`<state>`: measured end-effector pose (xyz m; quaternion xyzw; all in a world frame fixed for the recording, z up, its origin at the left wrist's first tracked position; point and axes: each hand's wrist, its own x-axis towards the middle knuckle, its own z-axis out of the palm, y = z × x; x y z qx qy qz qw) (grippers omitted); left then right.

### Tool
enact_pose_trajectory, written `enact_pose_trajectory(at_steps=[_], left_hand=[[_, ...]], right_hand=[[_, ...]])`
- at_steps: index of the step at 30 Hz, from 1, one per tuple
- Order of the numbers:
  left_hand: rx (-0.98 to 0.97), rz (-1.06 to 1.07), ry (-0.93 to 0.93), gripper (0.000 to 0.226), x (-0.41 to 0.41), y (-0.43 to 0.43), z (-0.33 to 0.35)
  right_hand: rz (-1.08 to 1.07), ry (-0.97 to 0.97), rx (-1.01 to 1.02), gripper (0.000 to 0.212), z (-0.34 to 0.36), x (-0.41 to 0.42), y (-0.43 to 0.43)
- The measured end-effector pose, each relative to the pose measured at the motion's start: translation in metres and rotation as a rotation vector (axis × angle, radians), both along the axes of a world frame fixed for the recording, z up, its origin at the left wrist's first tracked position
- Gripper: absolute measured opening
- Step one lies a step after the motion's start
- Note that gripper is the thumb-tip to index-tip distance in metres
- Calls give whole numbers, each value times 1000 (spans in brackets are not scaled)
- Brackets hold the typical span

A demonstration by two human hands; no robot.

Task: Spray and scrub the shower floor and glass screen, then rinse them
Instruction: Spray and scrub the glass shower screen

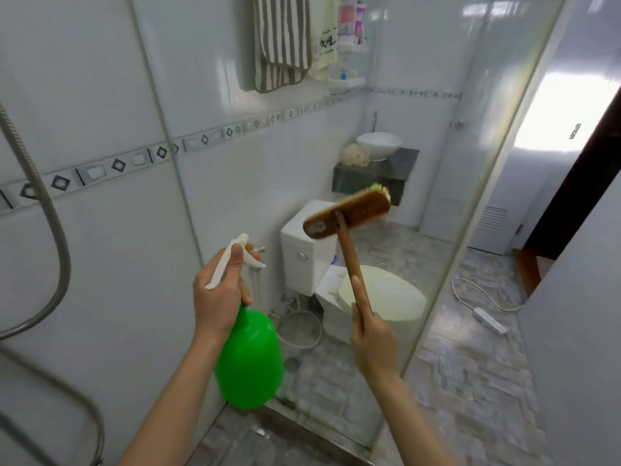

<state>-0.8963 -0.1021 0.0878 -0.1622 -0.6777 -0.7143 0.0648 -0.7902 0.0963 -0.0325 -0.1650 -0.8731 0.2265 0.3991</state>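
Far left of frame: metal shower hose (50, 230) hangs in a loop vs. the white tiled wall. Lower centre-left, left hand (218, 290) is wrapped round the neck of a green spray bottle (250, 361), thumb up along the white trigger head (232, 260), nozzle aimed at the glass screen (437, 230), bottle held in the air, tilted. Bottom centre, a strip of grey stone-look shower floor (242, 438) shows btwn the two forearms, inside the metal threshold. Top centre, a striped towel (280, 42) hangs beyond the glass. Centre-right, right hand (369, 334) grips the wooden handle of a scrub brush (347, 213), index finger laid along the shaft; brush head is up at mid-frame, wooden back twd me, bristles facing the glass. Can't tell if they touch it. Thru the glass: toilet (379, 294) w/ lid down, white basin (379, 144) on a dark counter above. Right of the glass edge, a white power strip (489, 319) lies on the floor.
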Motion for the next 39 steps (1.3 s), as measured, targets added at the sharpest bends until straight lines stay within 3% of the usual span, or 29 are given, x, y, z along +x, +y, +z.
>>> enact_pose_trajectory(at_steps=[5, 11, 14, 16, 19, 23, 29, 31, 35, 39], left_hand=[[-17, 31, 47, 29, -47, -26, 15], [-7, 9, 66, 33, -97, -52, 31], [4, 22, 74, 28, -117, -60, 33], [1, 27, 81, 28, -127, -65, 33], [13, 36, 93, 30, -140, -74, 33], [13, 33, 83, 31, -154, -88, 33], [-1, 14, 88, 33, -164, -102, 31], [4, 11, 89, 32, -167, -107, 32], [-15, 6, 70, 32, -172, -114, 24], [-50, 27, 60, 31, -174, -115, 11]], right_hand=[[-97, 89, 107, 49, 81, -112, -24], [-33, 71, 18, 49, 25, -107, -55], [-28, 166, 29, 57, 96, -169, -63], [-16, 229, 77, 51, 140, -201, -69], [12, 264, 31, 47, 106, -209, -78], [44, 132, -29, 54, 36, -185, -101], [51, 288, 3, 50, 126, -259, -109], [57, 238, 11, 51, 90, -250, -109], [8, -106, 42, 56, 7, -211, -120], [57, -211, 153, 65, 56, -265, -130]])
